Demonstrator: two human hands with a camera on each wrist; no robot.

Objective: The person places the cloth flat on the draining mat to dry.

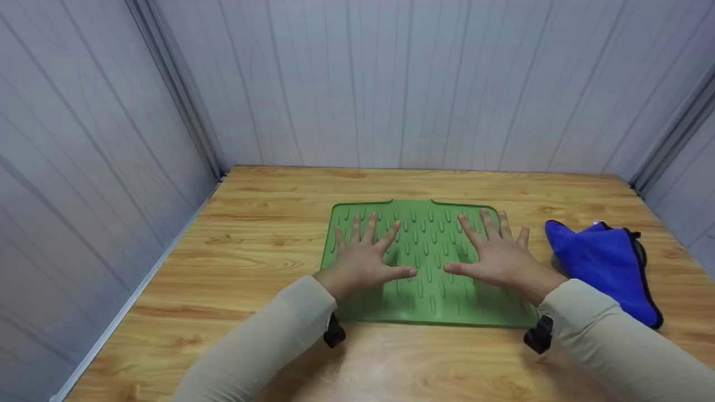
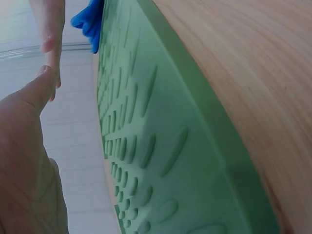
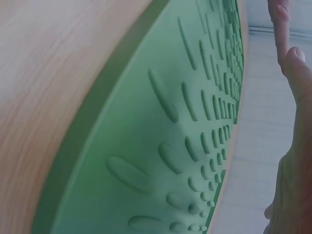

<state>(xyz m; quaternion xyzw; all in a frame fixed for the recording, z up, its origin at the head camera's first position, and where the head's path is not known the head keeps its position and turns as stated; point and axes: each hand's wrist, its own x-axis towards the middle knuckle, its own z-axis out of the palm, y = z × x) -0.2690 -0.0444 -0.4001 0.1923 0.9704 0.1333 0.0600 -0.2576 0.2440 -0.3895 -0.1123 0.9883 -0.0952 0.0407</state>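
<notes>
Two pale sleeves, the left sleeve (image 1: 262, 340) and the right sleeve (image 1: 620, 340), lie nearest the head camera, reaching toward the green mat from its near side. Three panelled walls enclose the scene: the back wall (image 1: 380, 84) beyond the mat, and one to each side. One wood-grain table (image 1: 268, 223) carries the mat (image 1: 394, 314), which lies flat, its far rim broken by one gap. Right of the mat is one blue cloth (image 1: 600, 265) with black edging, rumpled; the right sleeve and wrist cover part of its near left side. The two hands hang above the mat, hiding patches of it: the left hand (image 1: 363, 262) over its left half, the right hand (image 1: 500, 259) over its right. Both have fingers and thumb spread, holding nothing. Two black wrist devices, one under the left cuff (image 1: 334, 332) and one under the right (image 1: 539, 336), sit by the mat's near edge. Many elongated ridges dot the mat, some hidden. The wrist views show what the head view cannot: the gap between hands and mat, and its thick near side. The blue cloth appears in the left wrist view, past the mat, but not in the right.
</notes>
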